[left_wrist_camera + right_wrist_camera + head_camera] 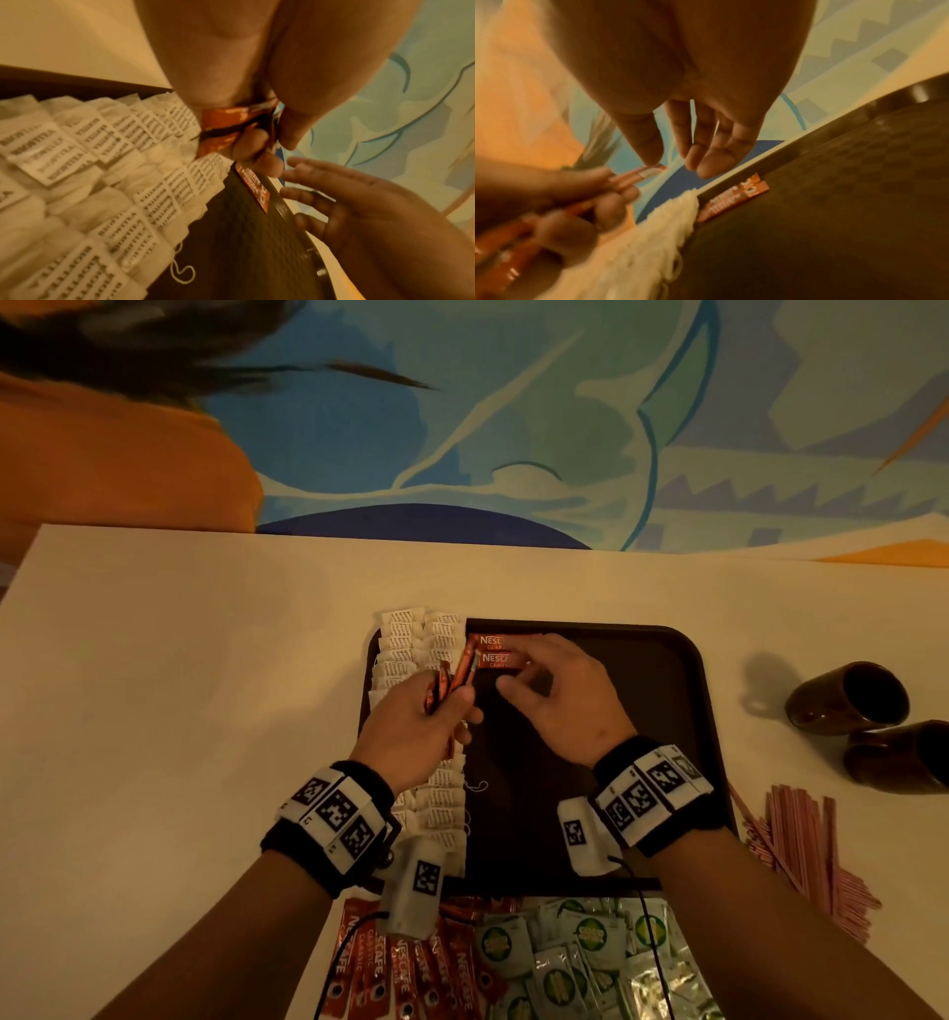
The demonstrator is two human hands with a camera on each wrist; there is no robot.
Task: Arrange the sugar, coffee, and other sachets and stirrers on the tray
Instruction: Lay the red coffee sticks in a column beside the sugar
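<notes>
A black tray (616, 711) lies in the middle of the table. White tea-bag sachets (411, 639) overlap in a column along its left edge. Two red coffee sachets (498, 652) lie flat at the tray's far end, beside the tea bags. My left hand (452, 695) grips a bunch of red coffee sachets (464, 670) above the tea bags. My right hand (518, 680) hovers over the tray with relaxed fingers. In the right wrist view its thumb (652, 154) touches the tip of one held sachet (652, 171). The left wrist view shows the held sachets (231, 115) and a laid sachet (254, 186).
Loose red coffee sachets (411, 968) and green sachets (590, 958) are heaped at the tray's near edge. Pink stirrers (801, 845) lie right of the tray. Two dark mugs (847, 695) (898, 757) lie on their sides at the far right.
</notes>
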